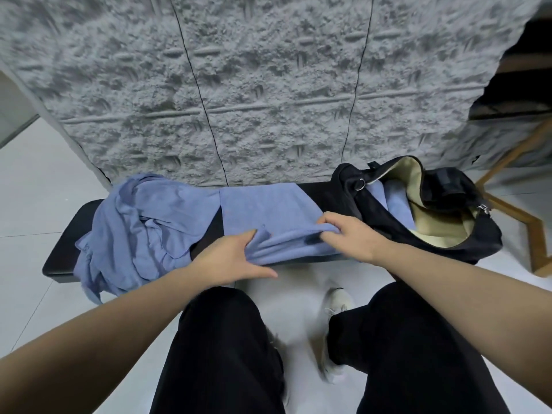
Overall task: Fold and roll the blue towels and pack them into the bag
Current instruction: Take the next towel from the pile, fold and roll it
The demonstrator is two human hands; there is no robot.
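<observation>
Two hands work at the near edge of a blue towel [263, 210] spread across the middle of a black bench [64, 249]. The left hand [230, 258] grips the towel's bunched near edge at its left end, fingers curled under the cloth and thumb stretched along the bench edge. The right hand [349, 234] pinches the same edge at its right end, fingers curled over a gathered fold.

On the right end of the bench sits a black bag [388, 231], its mouth wide open and showing a pale cream lining [430, 231]. Inside it lies rolled blue cloth [394, 201], tucked against the left wall of the bag; how many rolls there are cannot be told. A metal ring [360, 184] hangs at the bag's near rim.

On the left end of the bench lies a loose heap of blue towels [134, 228], crumpled and hanging over the near edge, touching the spread towel.
</observation>
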